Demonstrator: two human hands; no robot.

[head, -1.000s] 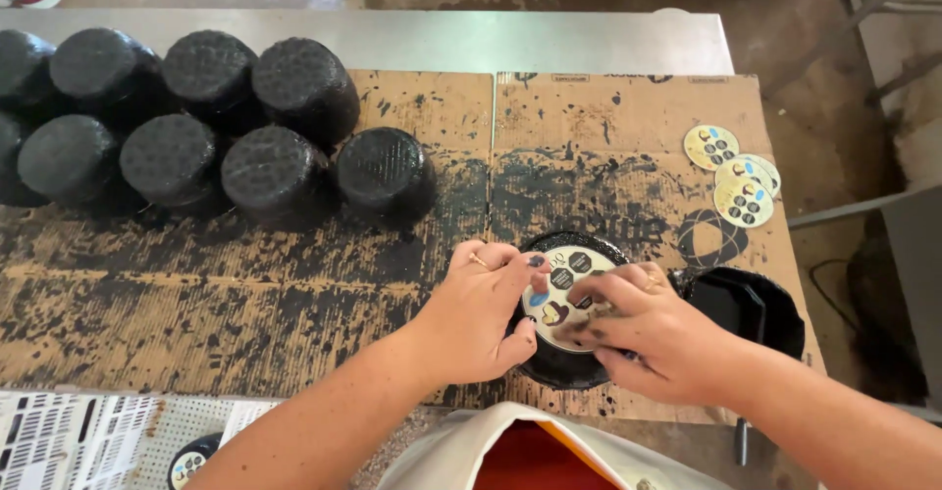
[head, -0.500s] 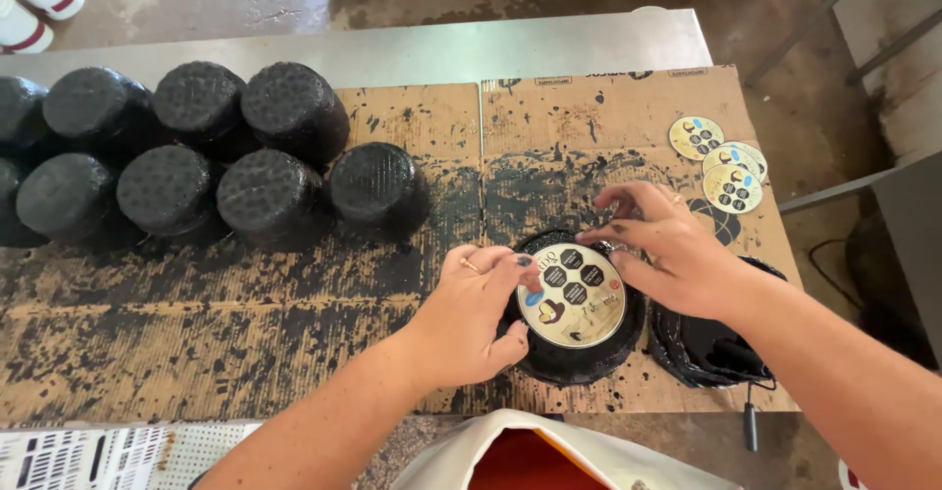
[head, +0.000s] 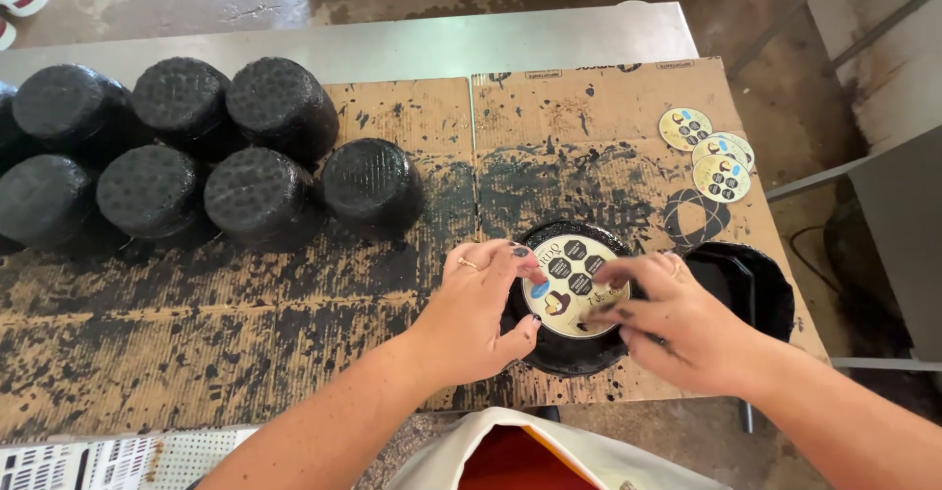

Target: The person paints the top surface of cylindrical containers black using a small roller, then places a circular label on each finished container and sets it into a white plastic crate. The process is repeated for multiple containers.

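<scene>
On the paint-stained cardboard sheet [head: 294, 343], seen from the head camera, a black-coated round wheel [head: 569, 348] is steadied near the front edge, with a cream round label [head: 571, 284] laid on its top. The left hand [head: 481, 318] is curled against the wheel's left side, fingers together, fingertips touching the label's rim. The right hand [head: 677, 323] is spread over the label's right part, fingers slightly apart and pressed flat on it. Just right of the wheel a shallow black dish [head: 760, 289] is seen; whether anything is in it cannot be told. Three spare labels [head: 711, 156] are overlapped at the far right, and seven more black wheels [head: 206, 156] are grouped at the far left. Compared with half a second earlier, the right hand has been brought back from the label's far rim onto its near right side.
</scene>
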